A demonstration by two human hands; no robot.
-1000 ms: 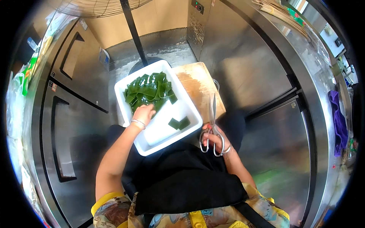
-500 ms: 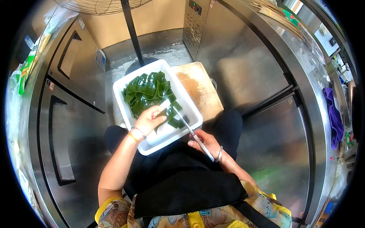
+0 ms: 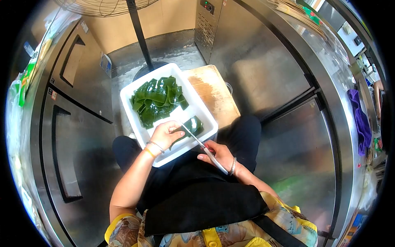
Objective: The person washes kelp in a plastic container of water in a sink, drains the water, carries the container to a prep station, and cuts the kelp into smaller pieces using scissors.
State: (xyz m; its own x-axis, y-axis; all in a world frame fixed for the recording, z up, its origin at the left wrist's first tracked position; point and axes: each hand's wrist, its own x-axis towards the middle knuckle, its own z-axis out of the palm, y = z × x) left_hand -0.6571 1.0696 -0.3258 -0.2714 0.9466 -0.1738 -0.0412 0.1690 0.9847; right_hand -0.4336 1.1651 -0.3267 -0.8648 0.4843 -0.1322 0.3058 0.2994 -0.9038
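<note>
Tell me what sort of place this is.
Probably a commercial kitchen, judging by the steel cabinets on both sides, the bundled thin sticks at upper right, and the green strips heaped in a white tray.

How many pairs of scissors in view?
1: the scissors in the person's right hand, blades angled over the white tray. Others could be hidden among the clutter at the edges.
</note>
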